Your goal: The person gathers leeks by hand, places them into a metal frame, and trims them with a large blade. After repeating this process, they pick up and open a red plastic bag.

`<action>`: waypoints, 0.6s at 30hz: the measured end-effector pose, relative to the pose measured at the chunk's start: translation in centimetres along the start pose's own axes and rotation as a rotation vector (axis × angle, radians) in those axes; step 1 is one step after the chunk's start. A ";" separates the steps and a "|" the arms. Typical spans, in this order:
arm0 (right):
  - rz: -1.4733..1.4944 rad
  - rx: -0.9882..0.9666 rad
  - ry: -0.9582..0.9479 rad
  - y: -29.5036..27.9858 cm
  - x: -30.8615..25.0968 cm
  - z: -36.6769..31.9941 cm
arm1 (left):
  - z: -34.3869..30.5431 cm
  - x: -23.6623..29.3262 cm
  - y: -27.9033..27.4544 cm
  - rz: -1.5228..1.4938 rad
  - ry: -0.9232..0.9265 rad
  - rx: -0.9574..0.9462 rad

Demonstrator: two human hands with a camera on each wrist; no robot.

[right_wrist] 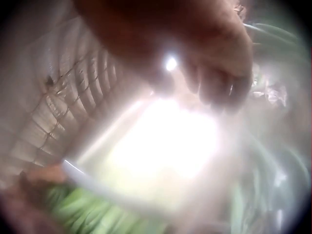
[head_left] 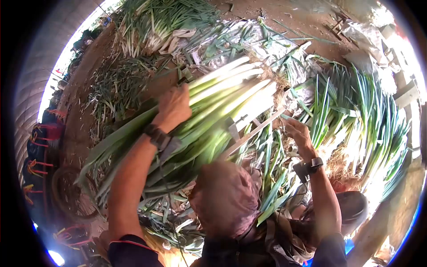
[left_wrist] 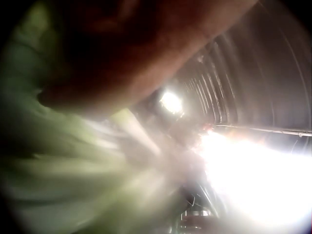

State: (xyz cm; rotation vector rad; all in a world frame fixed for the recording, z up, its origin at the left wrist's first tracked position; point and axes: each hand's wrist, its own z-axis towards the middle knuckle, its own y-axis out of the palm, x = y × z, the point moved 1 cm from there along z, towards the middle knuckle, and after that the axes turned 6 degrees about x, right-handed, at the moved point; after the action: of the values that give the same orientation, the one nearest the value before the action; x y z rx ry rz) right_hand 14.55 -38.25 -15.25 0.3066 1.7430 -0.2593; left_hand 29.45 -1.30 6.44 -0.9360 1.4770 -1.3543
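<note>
A large bundle of leeks (head_left: pixel 222 102) lies diagonally in the head view, white stems and roots toward the upper right. The left hand (head_left: pixel 174 107) grips it from above with curled fingers; its palm side (left_wrist: pixel 146 63) fills the top of the left wrist view over blurred leaves (left_wrist: pixel 63 161). Right of the bundle, the right hand (head_left: pixel 300 135) has curled fingers at the upper end of a long, flat, blade-like tool (head_left: pixel 255 133). In the right wrist view glare washes out the flat tool (right_wrist: pixel 122 170) below the fingers (right_wrist: pixel 219 87), and their exact hold is blurred.
More leeks stand in a pile (head_left: pixel 364 124) at the right, and another heap (head_left: pixel 155 22) lies at the top. Loose leaves (head_left: pixel 115 89) litter the ground. A person's cap (head_left: pixel 227 196) shows low in the middle. Dark bags (head_left: pixel 38 151) line the left side.
</note>
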 end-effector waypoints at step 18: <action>-1.100 -0.187 -0.626 18.8 -10.9 11.5 | -1.8 -3.9 0.8 -0.148 0.228 -0.317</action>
State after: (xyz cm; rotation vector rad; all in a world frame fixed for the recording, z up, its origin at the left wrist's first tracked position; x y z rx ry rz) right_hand 33.57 -25.14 -6.79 -0.8326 1.1355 -0.8647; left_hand 28.99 2.99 6.10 -1.1380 1.8663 -1.3924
